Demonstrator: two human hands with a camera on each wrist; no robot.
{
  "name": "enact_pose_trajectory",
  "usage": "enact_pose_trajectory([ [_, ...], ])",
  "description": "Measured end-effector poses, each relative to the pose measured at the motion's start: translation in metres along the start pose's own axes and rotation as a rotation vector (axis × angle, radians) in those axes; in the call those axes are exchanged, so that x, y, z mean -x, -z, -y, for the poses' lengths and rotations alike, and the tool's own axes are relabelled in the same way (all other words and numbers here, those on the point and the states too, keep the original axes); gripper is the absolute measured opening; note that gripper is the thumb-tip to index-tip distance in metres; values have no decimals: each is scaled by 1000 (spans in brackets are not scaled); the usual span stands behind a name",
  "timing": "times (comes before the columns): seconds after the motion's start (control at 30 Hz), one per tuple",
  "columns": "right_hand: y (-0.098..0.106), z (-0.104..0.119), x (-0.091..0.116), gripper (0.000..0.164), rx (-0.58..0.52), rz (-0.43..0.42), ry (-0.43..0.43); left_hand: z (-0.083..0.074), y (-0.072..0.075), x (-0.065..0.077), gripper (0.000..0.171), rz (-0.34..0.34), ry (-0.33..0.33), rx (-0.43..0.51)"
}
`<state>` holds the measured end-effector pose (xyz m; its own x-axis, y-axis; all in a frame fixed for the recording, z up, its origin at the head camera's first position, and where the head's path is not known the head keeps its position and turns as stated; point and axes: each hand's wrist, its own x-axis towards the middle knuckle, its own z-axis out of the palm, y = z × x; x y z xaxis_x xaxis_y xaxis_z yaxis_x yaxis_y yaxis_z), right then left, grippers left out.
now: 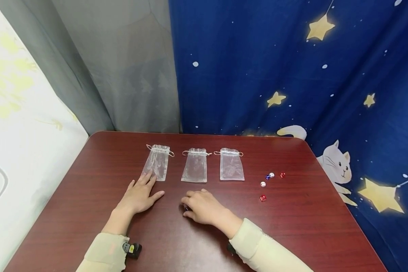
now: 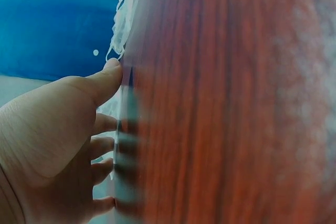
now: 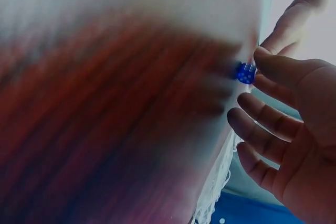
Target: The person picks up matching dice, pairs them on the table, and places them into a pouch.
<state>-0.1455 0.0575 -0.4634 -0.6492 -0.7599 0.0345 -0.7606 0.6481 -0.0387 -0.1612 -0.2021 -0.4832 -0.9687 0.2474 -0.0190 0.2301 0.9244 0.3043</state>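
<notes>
In the right wrist view a blue die (image 3: pixel 245 73) with white pips sits between the thumb and forefinger of my right hand (image 1: pixel 204 206), close over the tabletop; the other fingers are spread. My left hand (image 1: pixel 139 196) rests flat with fingers apart, its fingertips at the bottom edge of the left sheer drawstring bag (image 1: pixel 159 162). Two more sheer white bags, the middle one (image 1: pixel 195 166) and the right one (image 1: pixel 231 166), lie flat in a row, drawstrings toward the back. From the head view the held die is mostly hidden by the fingers.
Loose dice lie on the right of the dark red wooden table (image 1: pixel 309 226): a near red one (image 1: pixel 263 198), a far red one (image 1: pixel 282 175), two white ones (image 1: pixel 263 184) and a blue one (image 1: pixel 267 176). Behind the table hang grey and blue curtains (image 1: pixel 231 75).
</notes>
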Motion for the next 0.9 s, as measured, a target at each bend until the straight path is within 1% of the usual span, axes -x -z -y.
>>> enact_pose_trajectory([
  [0.33,9,-21,9,34,-36,-20,-61,1,0,-1,74,4,-1,5],
  [0.5,10,-32,18,33,-57,-61,-79,-1,-1,1,75,14,4,8],
  [0.77,14,-52,32,33,-91,-96,-119,-2,1,1,73,9,3,-1],
  [0.9,15,-64,38,31,-102,-130,-130,-2,0,1,74,2,4,0],
])
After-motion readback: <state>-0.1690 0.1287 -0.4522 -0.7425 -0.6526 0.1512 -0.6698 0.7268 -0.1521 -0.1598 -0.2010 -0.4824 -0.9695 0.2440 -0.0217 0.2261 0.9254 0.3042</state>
